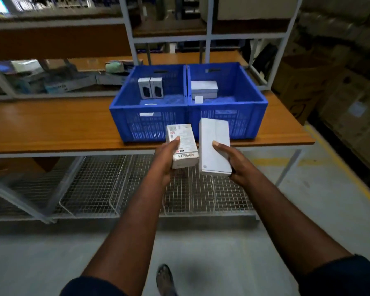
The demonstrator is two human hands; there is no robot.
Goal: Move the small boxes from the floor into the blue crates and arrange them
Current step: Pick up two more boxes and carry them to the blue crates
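Two blue crates stand side by side on the wooden table: the left crate [124, 107] and the right crate [259, 103]. Two small grey boxes [150, 87] stand upright at the back of the left crate. Flat white boxes [204, 87] lie stacked in the right crate. My left hand [166, 159] grips a small white printed box [185, 144], thumb on top. My right hand [233, 160] holds a longer plain white box [215, 144]. Both boxes hover in front of the crates, just before the table's front edge.
The wooden table [51, 127] stretches left, with a wire-mesh shelf [120, 189] beneath it. Metal shelving uprights [128, 33] rise behind the crates. Cardboard cartons [329, 92] are stacked at the right, past a yellow floor line [350, 174]. My shoe [165, 278] shows on the grey floor.
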